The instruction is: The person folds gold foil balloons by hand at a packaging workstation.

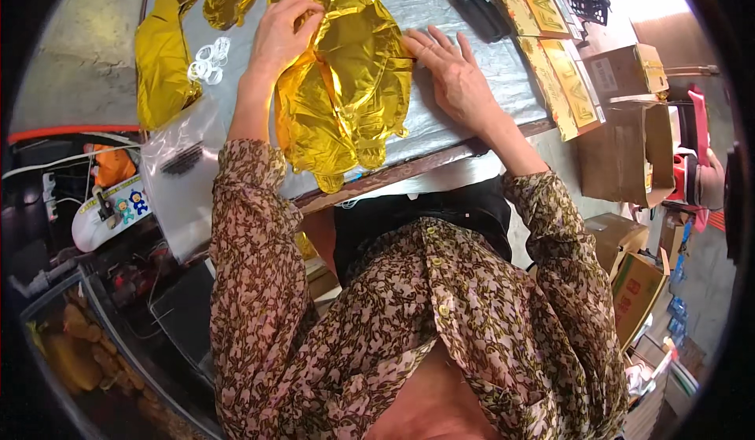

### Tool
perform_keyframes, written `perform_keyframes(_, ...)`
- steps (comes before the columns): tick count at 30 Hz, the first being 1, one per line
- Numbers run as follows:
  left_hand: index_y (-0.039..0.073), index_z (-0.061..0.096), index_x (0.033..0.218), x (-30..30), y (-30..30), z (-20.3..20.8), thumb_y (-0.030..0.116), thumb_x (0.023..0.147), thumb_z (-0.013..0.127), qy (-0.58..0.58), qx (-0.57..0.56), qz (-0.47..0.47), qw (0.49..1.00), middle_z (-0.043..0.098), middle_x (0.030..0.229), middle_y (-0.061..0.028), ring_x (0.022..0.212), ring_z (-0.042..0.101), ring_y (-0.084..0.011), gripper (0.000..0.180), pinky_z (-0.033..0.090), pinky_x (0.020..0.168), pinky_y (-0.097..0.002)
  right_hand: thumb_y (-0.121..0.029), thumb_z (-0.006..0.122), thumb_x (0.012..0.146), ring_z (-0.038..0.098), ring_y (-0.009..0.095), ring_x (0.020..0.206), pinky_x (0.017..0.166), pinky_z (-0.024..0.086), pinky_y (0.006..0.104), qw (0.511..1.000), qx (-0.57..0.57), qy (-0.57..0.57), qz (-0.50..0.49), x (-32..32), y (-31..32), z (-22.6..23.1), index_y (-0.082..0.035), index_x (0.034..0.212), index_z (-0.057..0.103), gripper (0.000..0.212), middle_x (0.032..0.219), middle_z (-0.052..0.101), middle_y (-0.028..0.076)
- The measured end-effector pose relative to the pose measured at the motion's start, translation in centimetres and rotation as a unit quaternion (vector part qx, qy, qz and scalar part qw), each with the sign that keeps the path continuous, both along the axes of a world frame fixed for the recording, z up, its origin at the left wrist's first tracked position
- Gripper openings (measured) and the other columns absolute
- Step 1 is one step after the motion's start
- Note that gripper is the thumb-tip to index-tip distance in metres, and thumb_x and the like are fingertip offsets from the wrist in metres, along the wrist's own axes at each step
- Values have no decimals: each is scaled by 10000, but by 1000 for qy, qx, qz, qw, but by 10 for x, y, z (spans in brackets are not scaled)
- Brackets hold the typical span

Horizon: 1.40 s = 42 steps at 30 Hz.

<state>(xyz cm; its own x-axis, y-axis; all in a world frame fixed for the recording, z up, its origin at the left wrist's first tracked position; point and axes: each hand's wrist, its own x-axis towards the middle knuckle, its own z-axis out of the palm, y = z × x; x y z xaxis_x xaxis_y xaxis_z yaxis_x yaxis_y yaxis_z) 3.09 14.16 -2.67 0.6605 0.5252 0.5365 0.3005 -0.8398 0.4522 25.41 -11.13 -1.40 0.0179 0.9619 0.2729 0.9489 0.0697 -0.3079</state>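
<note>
Here, with the gold foil balloon [346, 86] flat at table [464, 62] centre, keep the left hand [281, 35] pinching its 11 o'clock edge and the right hand [456, 78], open and flat at 3 o'clock, pressing evenly to smooth creases outward.

Flat yellow printed packets [554, 55] lie along the table's [440, 7] right edge. Brown cardboard boxes [625, 117] stand right of it; a clear plastic bag [177, 180] overhangs left.

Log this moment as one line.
left hand: pressing gold foil balloon | right hand: flat at balloon's edge | table: silver-covered
</note>
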Motion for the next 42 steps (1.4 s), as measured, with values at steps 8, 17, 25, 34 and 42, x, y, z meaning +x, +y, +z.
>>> perform_keyframes(8,70,781,1047,1,1,-2,333,969,743,0,-58,26,998,725,1264,-71,1146,669,-282,277,507,1005,-376,-54,519,959,359,320,1545,1271,212,596,992,-14,-128,-13,-23,2,-4,-158,1543,504,593,1645,449,21)
perform_keyframes(17,66,768,862,-1,7,-8,373,826,866,21,-73,13,997,702,1298,-90,1176,641,-321,324,481,1027,-418,81,423,925,387,336,1545,1258,164,650,997,-2,78,20,12,7,3,-222,1558,507,706,1597,526,47)
perform_keyframes(25,63,759,857,-2,6,-7,363,840,857,27,-70,13,997,703,1304,-71,1169,647,-302,316,481,1027,-408,95,460,899,341,279,1568,1297,191,539,992,-17,-118,40,16,21,2,-304,1582,479,791,1658,441,-18)
perform_keyframes(34,76,750,1078,1,5,1,329,865,850,33,-86,25,995,743,1212,-93,1047,709,-270,346,554,913,-370,-48,561,1001,302,258,1583,1299,184,546,988,-11,-119,94,12,25,3,-280,1546,532,592,1645,456,-19)
perform_keyframes(42,159,708,1287,-3,-3,8,278,867,828,-2,-130,30,991,764,1173,-114,1097,697,-323,453,550,955,-418,-125,592,1020,360,283,1552,1289,185,567,991,-31,-76,108,-1,22,12,-189,1517,554,502,1577,536,5)
